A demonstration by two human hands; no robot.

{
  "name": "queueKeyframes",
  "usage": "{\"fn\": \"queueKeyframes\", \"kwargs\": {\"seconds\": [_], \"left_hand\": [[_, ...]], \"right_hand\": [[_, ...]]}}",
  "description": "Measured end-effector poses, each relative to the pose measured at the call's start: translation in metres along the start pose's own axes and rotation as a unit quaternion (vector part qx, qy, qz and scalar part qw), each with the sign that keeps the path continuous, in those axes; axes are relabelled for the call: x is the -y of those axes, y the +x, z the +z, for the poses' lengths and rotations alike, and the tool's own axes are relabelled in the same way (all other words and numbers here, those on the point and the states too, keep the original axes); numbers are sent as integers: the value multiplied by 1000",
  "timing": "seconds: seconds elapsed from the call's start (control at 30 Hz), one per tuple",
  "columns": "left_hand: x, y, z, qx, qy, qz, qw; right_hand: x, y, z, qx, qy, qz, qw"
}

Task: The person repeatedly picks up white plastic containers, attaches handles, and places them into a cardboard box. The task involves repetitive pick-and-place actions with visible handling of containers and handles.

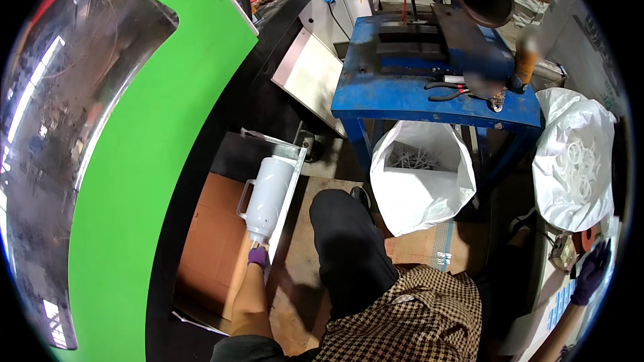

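Observation:
My left hand (257,256), in a purple glove, is closed on the narrow end of a pale grey plastic jug (270,194). The jug is cylindrical with a loop handle on its left side. It lies in the machine's opening, over a brown cardboard box (204,241) and along a metal rail (290,194). Far to the right, my right hand (592,271), in a dark purple glove, is against clear bluish plastic (612,245) at the rim of the picture. Its fingers blend into shadow, so their grip is unclear.
A green machine panel (154,134) fills the left. Ahead, a blue workbench (429,104) carries pliers (448,90) and an orange-handled tool (526,60). White sacks (422,201) with scraps and with white plastic rings (578,167) stand before it and at its right.

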State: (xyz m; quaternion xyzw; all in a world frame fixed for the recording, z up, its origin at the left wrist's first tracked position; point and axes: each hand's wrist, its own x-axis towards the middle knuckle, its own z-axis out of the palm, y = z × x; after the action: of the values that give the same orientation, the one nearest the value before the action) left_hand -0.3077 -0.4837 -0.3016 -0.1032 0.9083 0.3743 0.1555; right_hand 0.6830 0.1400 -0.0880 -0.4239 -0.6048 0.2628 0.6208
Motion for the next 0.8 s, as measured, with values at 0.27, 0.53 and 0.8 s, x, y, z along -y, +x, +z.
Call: {"fn": "queueKeyframes", "kwargs": {"seconds": [0.27,0.53,0.8], "left_hand": [[-40,13,8,-10,-454,-41,890],[-190,-67,-66,-355,-23,517,778],[-202,-85,-29,-417,44,525,741]], "right_hand": [[95,-21,134,65,105,147,981],[135,-77,191,22,81,196,977],[142,-184,301,28,393,448,803]]}}
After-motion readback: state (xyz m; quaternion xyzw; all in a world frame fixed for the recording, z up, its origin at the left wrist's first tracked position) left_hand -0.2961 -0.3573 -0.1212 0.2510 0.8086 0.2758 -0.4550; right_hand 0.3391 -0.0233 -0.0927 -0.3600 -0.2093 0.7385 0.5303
